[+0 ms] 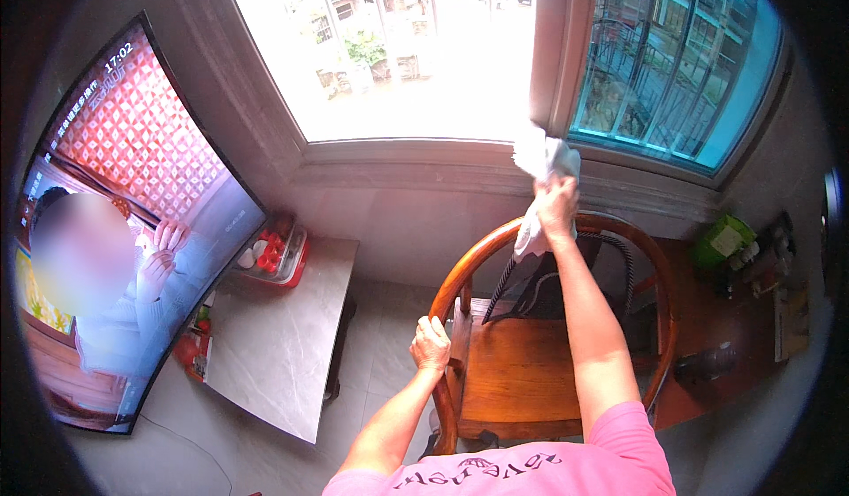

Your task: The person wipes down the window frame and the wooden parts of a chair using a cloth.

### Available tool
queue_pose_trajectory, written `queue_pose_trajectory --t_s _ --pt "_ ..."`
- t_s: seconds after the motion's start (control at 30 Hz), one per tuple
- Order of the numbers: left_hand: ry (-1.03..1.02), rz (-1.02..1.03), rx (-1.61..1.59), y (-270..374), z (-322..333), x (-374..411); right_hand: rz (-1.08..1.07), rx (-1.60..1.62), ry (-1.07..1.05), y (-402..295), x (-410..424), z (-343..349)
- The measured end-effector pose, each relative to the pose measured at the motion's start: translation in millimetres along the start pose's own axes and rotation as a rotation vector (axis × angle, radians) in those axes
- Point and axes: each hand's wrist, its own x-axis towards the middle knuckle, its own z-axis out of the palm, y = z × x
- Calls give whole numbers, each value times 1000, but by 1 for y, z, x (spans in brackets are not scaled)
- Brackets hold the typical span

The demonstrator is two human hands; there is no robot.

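A white cloth (530,234) is bunched in my right hand (557,207), which reaches forward over the chair's back. The cloth's upper end meets the lower window frame, near the post between the bright pane and the blue-tinted pane; its lower end hangs down. My left hand (430,343) grips the curved wooden arm rail of a round-backed armchair (474,257). Below my arms lies the chair's flat wooden seat (521,370). A dark bag with a twisted rope handle (499,294) rests at the chair's back, partly hidden by my right arm.
A marble-patterned cabinet top (285,343) bears a clear-lidded red container (292,257). A large television (152,231) stands lit at the left. On the right, a dark wooden table (723,390) holds a green package (723,239) and a dark bottle-like object (706,362). The window sill (411,171) runs ahead.
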Motion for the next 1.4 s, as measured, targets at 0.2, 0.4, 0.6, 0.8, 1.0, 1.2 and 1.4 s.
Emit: queue_pose_trajectory --t_s 0.2,0.4,0.6,0.8,1.0,1.2,1.4 --pt "34 17 0 2 -2 -2 -240 -221 -293 2 -66 38" --pt "35 5 -9 -1 2 0 -370 -149 -183 14 -93 54" --pt "46 2 -13 -3 3 -1 -526 155 -283 -28 -151 41" --pt "-43 -115 -46 1 2 4 -501 313 -579 -47 -208 37" --pt "-200 -52 94 -17 3 3 -450 348 -642 -55 -229 37" --pt "-233 -53 -3 -16 3 7 -387 331 -607 -57 -232 39" --pt "-447 73 -33 -44 21 8 -310 166 -459 -70 -251 37"
